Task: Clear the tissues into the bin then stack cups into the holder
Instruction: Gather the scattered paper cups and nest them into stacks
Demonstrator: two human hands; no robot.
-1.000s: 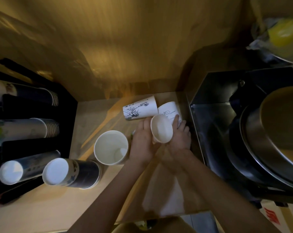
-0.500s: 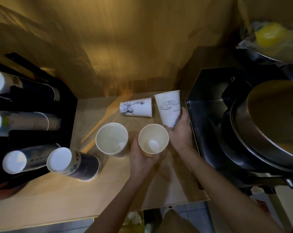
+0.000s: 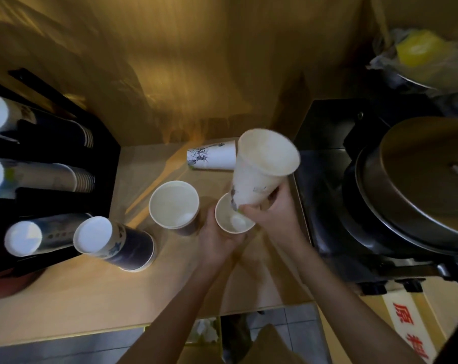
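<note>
My left hand [image 3: 217, 233] grips an upright white paper cup [image 3: 231, 222] on the wooden counter. My right hand [image 3: 271, 211] holds a second, taller printed cup [image 3: 259, 172] tilted above it, base down at the first cup's rim. Another upright cup [image 3: 174, 207] stands just left. A printed cup [image 3: 212, 155] lies on its side at the back. A stack of dark blue cups [image 3: 115, 243] stands upside down near the black cup holder [image 3: 49, 195], whose slots carry rows of cups. White tissues [image 3: 205, 329] show below the counter edge.
A dark metal appliance with a large round steel lid [image 3: 416, 179] fills the right side, close to my right hand. A wooden wall [image 3: 196, 74] closes the back. A plastic bag with something yellow [image 3: 416, 48] sits at the top right. Tiled floor lies below the counter.
My right hand lifted the printed cup from the counter and brought it tilted over the cup in my left hand. The left hand's cup stayed in place.
</note>
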